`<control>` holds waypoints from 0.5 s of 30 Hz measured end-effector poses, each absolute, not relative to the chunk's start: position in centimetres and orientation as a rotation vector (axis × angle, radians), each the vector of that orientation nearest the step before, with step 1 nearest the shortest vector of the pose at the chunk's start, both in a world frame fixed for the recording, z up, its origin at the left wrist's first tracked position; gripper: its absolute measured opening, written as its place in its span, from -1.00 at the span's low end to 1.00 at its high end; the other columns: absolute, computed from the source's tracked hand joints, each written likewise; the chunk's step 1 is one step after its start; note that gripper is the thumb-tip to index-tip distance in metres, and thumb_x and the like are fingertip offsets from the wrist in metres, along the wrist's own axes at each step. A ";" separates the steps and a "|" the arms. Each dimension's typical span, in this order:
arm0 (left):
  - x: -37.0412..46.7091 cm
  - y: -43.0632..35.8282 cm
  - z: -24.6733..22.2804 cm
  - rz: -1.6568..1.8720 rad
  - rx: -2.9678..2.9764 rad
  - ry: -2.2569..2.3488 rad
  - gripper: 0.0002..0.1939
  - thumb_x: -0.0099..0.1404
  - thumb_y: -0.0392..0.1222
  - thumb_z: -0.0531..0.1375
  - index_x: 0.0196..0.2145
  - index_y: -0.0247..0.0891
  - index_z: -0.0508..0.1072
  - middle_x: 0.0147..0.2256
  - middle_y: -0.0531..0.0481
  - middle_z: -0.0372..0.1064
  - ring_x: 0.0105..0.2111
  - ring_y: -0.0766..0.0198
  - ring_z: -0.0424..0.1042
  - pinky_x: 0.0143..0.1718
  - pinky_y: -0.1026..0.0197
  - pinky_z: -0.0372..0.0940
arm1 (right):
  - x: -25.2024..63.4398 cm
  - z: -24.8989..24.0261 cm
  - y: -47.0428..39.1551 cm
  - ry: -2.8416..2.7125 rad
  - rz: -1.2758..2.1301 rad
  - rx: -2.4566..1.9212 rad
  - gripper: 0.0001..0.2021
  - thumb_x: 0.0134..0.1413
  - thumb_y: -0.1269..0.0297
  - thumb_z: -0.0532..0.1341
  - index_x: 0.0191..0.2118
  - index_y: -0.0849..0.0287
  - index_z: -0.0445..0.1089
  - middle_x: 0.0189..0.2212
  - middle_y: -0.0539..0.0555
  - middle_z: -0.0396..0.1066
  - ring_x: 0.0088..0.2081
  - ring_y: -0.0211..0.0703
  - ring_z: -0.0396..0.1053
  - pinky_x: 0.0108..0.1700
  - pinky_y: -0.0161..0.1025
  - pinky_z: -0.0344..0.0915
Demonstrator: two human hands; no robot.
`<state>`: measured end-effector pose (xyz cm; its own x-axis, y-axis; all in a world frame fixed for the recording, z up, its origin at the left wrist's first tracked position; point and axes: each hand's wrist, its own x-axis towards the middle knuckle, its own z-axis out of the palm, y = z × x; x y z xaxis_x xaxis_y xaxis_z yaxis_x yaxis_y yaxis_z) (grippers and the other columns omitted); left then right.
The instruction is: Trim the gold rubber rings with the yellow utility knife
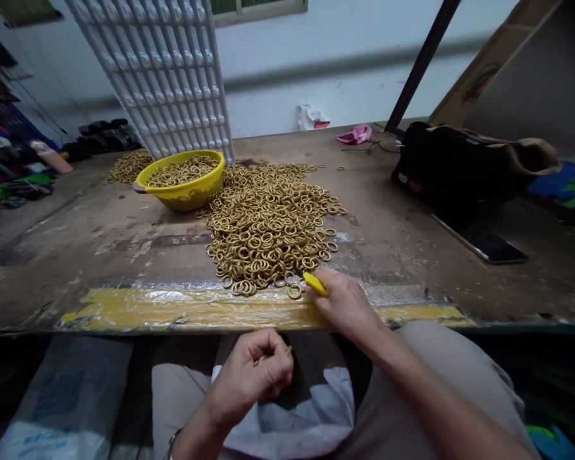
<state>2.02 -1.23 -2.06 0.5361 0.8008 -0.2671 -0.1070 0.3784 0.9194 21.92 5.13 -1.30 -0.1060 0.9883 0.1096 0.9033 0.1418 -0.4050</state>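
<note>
A large pile of brass-coloured rings [268, 217] lies on the brown table. My right hand [344, 300] is closed around a yellow-handled tool [315, 283], whose dark tip reaches the near edge of the pile. My left hand [256, 367] is closed below the table's front edge, with bits of brass-coloured rings showing between its fingers. Under it an open white bag [311, 418] sits between the legs. A yellow bowl [186, 193] full of the same rings stands at the back left of the pile.
Yellow tape [172, 310] covers the table's front edge. At the right lie a phone [493, 248] and a black bag [455, 166]. A ridged white panel [163, 76] stands behind the bowl. A pink item [356, 134] lies near the wall.
</note>
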 end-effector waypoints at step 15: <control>2.3 -0.3 -3.9 0.958 1.322 1.227 -0.78 0.26 -0.20 0.16 -0.12 -0.22 0.38 -0.28 -0.08 0.45 -0.33 0.22 0.43 -0.29 0.25 0.29 | 19.4 -2.0 5.4 -2.077 0.622 -1.719 -0.76 0.14 0.30 0.05 -0.53 0.18 0.26 -0.61 -0.04 0.25 -0.53 -0.30 0.17 -0.48 -0.35 -0.01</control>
<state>2.26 -0.31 -3.91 0.1555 0.9834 -0.0934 0.1477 0.0703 0.9865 19.44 5.44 -1.96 -0.1852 0.9827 0.0055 0.8181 0.1573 -0.5532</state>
